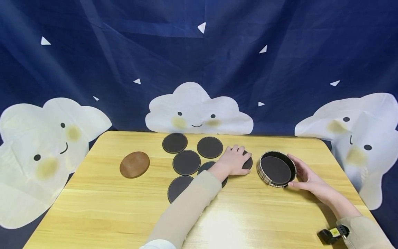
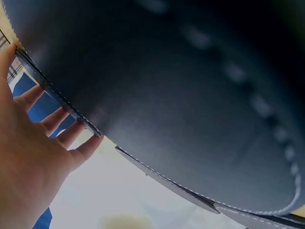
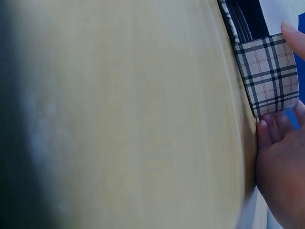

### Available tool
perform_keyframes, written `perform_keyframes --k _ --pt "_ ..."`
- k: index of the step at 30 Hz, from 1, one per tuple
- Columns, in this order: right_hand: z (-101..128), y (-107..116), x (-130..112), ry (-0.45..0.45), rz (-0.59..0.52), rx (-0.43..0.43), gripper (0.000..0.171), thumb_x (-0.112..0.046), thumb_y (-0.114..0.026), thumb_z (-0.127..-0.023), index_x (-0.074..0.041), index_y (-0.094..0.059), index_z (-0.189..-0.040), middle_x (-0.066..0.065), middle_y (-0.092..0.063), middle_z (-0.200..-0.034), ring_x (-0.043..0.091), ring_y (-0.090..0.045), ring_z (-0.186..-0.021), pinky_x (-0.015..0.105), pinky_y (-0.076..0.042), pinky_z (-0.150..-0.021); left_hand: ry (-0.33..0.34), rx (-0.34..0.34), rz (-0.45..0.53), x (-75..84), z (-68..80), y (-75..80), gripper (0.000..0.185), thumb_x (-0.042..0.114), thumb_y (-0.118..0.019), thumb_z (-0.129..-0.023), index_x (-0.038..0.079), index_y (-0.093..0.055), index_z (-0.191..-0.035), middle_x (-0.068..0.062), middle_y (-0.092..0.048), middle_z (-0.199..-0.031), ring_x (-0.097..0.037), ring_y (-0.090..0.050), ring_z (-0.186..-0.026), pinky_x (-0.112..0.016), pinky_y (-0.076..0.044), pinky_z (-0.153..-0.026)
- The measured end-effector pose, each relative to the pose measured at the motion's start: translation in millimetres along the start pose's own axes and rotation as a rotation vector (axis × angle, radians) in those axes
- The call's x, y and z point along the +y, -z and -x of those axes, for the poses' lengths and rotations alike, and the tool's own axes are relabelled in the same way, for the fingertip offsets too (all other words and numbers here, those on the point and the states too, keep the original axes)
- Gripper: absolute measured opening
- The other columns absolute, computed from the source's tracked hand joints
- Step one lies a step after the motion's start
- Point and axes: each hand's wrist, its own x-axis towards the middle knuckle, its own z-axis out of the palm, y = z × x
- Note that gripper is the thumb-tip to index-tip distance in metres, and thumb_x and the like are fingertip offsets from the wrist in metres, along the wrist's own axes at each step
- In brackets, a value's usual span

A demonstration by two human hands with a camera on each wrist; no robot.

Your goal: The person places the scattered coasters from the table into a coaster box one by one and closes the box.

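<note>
My left hand lies flat, fingers spread, on a dark round coaster on the wooden table. Its forearm crosses two more dark coasters. In the left wrist view a dark stitched coaster fills the frame, and the fingers reach past its edge. To the right, my right hand grips a round plaid holder by its right side, thumb in front and fingers behind. A dark coaster lies inside it. The right wrist view shows the plaid wall next to that hand.
Three more dark coasters lie towards the back of the table. A brown wooden disc sits alone at the left. A blue cloth with white clouds hangs behind. The near half of the table is bare wood.
</note>
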Motion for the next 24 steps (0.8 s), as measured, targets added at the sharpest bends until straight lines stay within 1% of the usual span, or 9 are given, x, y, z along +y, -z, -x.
perform_keyframes --k 7,12,16,20,24 --pt "1 0 -1 -0.013 0.008 0.006 0.098 0.018 -0.065 -0.090 -0.008 -0.014 -0.171 -0.026 -0.039 -0.158 -0.020 -0.040 -0.139 0.002 -0.032 -0.105 -0.014 0.036 -0.001 -0.2 -0.4 1.3 0.071 0.072 -0.053 -0.099 0.036 -0.043 -0.160 -0.004 -0.043 -0.161 -0.025 -0.044 -0.147 -0.049 -0.042 -0.118" --pt "1 -1 0 -0.012 0.008 0.001 0.099 0.018 -0.064 -0.091 -0.009 -0.014 -0.171 -0.025 -0.038 -0.158 -0.021 -0.039 -0.139 0.002 -0.032 -0.105 -0.025 0.066 -0.035 -1.0 -3.2 -1.5 0.072 0.073 -0.053 -0.099 0.036 -0.042 -0.159 -0.003 -0.043 -0.160 -0.025 -0.044 -0.145 -0.048 -0.041 -0.116" --pt "0 -1 1 -0.012 0.008 0.001 0.098 0.018 -0.064 -0.091 -0.009 -0.014 -0.171 -0.025 -0.039 -0.157 -0.021 -0.038 -0.139 0.002 -0.032 -0.105 -0.033 0.100 -0.045 -3.1 -4.6 -1.3 0.070 0.071 -0.052 -0.099 0.037 -0.041 -0.159 -0.002 -0.042 -0.161 -0.026 -0.042 -0.146 -0.049 -0.039 -0.117" --pt "0 -1 0 -0.006 0.006 0.006 0.098 0.018 -0.064 -0.091 -0.008 -0.014 -0.171 -0.025 -0.040 -0.156 -0.020 -0.039 -0.139 0.002 -0.032 -0.105 -0.046 0.152 -0.054 -5.0 -4.1 4.4 0.068 0.068 -0.051 -0.099 0.037 -0.042 -0.158 -0.001 -0.042 -0.160 -0.025 -0.041 -0.146 -0.050 -0.038 -0.116" --pt "0 -1 -2 0.006 -0.001 0.004 0.097 0.019 -0.064 -0.090 -0.006 -0.014 -0.170 -0.023 -0.041 -0.157 -0.019 -0.040 -0.139 0.002 -0.032 -0.105 -0.065 0.201 -0.053 -3.6 -3.4 11.8 0.067 0.067 -0.051 -0.097 0.036 -0.044 -0.156 0.000 -0.043 -0.158 -0.024 -0.041 -0.142 -0.049 -0.037 -0.113"
